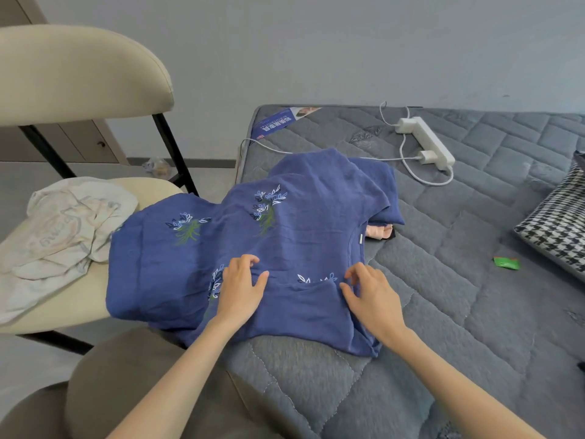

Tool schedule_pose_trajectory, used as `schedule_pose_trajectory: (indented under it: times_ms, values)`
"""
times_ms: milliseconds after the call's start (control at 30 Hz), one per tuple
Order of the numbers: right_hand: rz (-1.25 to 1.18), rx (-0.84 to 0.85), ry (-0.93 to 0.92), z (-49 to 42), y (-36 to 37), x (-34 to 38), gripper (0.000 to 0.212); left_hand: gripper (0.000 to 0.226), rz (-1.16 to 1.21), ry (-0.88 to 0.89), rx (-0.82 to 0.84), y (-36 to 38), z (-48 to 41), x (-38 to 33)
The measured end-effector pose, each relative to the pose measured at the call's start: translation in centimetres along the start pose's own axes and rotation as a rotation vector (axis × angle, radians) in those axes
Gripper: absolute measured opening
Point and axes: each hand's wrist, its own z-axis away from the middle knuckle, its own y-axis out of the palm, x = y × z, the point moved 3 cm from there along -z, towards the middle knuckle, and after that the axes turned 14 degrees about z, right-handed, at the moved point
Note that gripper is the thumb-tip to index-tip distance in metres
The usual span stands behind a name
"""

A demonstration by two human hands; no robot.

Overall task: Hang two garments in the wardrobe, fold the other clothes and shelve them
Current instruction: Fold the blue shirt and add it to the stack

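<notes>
A blue garment with embroidered leaf sprigs (304, 223) lies spread across the corner of the grey quilted mattress (474, 280), its left part draped over a chair seat. One sleeve is folded inward over the lower middle. My left hand (242, 285) rests on the cloth with its fingers relaxed and slightly bent. My right hand (370, 291) touches the folded sleeve's edge near the neckline, fingers loosely curved. A pink garment (380, 232) peeks out from under the blue one. A white printed garment (63, 229) lies crumpled on the chair.
The cream chair (79, 74) stands left of the bed. A white power strip (427, 142) with chargers and cables lies on the far mattress. A houndstooth item (557, 223) sits at the right edge, a small green wrapper (506, 263) beside it.
</notes>
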Motion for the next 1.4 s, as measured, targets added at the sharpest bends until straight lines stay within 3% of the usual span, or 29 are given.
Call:
schedule_pose_trajectory:
  times_ms: [200, 433, 767, 900, 1000, 1133, 1267, 1333, 1400]
  values:
    - [-0.098, -0.089, -0.016, -6.6, -2.8, 1.2, 0.015, 0.046, -0.099, 0.114, 0.165, 0.3, -4.0, -2.7]
    - [-0.104, -0.231, -0.041, -16.8, -6.1, 3.2, 0.026, 0.055, -0.103, -0.052, 0.339, 0.9, -8.9, -2.6]
    - [-0.052, 0.210, 0.260, -28.5, -2.8, 2.1, 0.052, 0.055, -0.146, -0.136, 0.491, 1.2, -12.6, 0.4]
    - [-0.026, 0.222, 0.360, -30.8, -2.0, 2.0, 0.043, 0.048, -0.098, -0.160, 0.505, 1.0, -13.8, 1.4]
    - [-0.217, 0.237, 0.410, -32.2, -1.6, 2.5, 0.030, 0.046, -0.075, -0.155, 0.516, 1.0, -14.2, 1.7]
    - [-0.467, 0.274, 0.536, -32.9, -1.5, 3.0, 0.056, 0.045, -0.045, -0.150, 0.513, 1.0, -14.2, 2.2]
    - [-0.549, 0.207, 0.387, -33.2, -2.8, 5.0, 0.015, 0.044, -0.029, -0.144, 0.500, 1.0, -14.1, 2.3]
    - [-0.547, 0.100, 0.171, -32.2, -4.4, 6.3, 0.007, 0.045, -0.020, -0.145, 0.495, 0.9, -14.1, 2.3]
    - [-0.489, 0.110, -0.127, -30.2, -5.7, 7.4, 0.016, 0.045, 0.013, -0.155, 0.483, 0.7, -13.8, 2.4]
